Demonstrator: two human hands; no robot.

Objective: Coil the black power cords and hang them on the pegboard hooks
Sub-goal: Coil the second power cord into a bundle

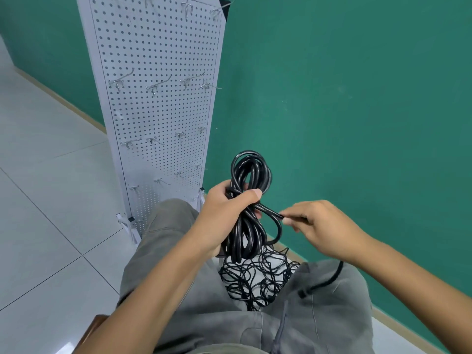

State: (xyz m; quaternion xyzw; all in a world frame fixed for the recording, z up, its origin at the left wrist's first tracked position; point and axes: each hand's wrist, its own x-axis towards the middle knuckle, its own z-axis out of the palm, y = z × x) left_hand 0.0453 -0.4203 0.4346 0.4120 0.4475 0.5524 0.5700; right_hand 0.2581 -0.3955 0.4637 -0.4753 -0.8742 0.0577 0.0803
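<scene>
Pegboard [158, 98] stands beyond your left hand [224, 213], which grips the coiled cord [251, 175]; your right hand [321, 226] pinches its end, tangled cords [255, 279] below both.

Pegboard [163, 103] top and uppermost hooks [187, 7] cut off by the upper edge. Coiled cord [251, 175] middle hidden inside left hand [226, 213]; plug end beneath right forearm unseen.

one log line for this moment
left hand: grips coiled cord | right hand: pinches its loose end | pegboard hooks: bare | tangled cords: floor
</scene>
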